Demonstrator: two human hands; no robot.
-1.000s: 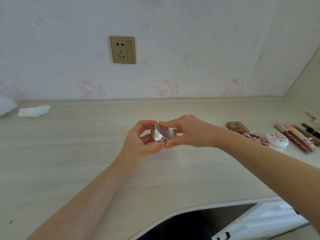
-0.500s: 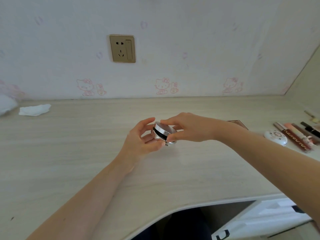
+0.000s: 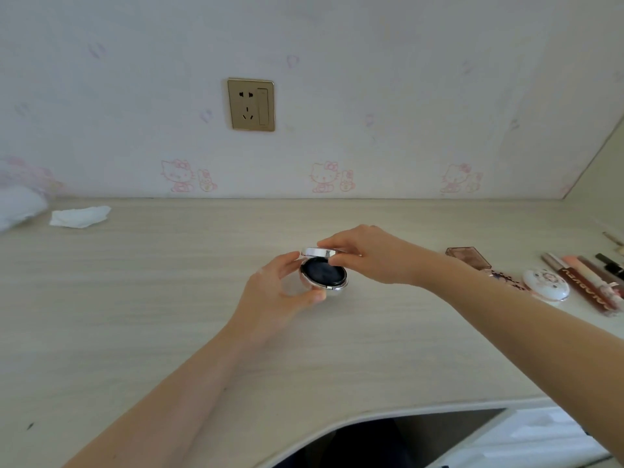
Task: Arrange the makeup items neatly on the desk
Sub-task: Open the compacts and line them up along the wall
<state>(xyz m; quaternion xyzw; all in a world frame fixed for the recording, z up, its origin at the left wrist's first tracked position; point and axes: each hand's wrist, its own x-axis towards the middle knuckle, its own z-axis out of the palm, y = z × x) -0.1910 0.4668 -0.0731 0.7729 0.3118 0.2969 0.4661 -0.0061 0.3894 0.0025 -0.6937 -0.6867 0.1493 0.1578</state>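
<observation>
The left hand point(image 3: 280, 292) is cupping the base of a round silver compact point(image 3: 323, 276), with the thumb curling under its near edge and the fingers wrapping round the far left side. The right hand point(image 3: 368, 255) is pinching the compact's lid point(image 3: 319, 252) between thumb and fingertips, holding it raised and roughly level above the back of the base. The compact is standing open, showing a dark, glossy round inside. Both hands are holding it near the middle of the desk point(image 3: 135, 315); whether the base is touching the surface is hard to tell.

Further right, well apart from the hands, a brown square palette point(image 3: 467, 257) is lying flat on the desk. Just beyond it a small patterned item point(image 3: 504, 278) is showing, too blurred to name. Beside that a white oval case point(image 3: 545, 285) with a pink print is sitting, and next to it several slim tubes point(image 3: 584, 280) are lying side by side near the right edge.

At the far left a crumpled white tissue point(image 3: 80, 216) is lying close to the wall, with a blurred white shape point(image 3: 18, 207) just past it at the frame edge. A gold socket point(image 3: 251, 105) is sitting on the wall above the desk.
</observation>
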